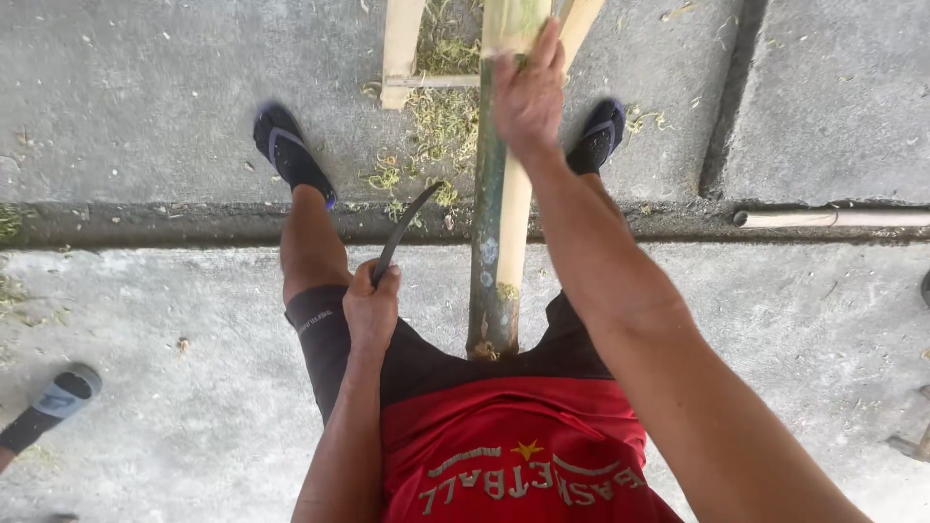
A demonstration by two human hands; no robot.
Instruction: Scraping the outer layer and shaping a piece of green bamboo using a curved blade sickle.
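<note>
My right hand (528,97) is clamped around the bamboo pole (489,242) near the top centre of the frame; the pole runs down between my knees. It looks stiff, woody and fairly light, with a slick green skin, so I grip high. My left hand (371,308) is closed on a dark curved blade (402,228) at centre.

One head-worn view looks steeply down, close over the person's torso and legs, onto the concrete floor (145,320)
</note>
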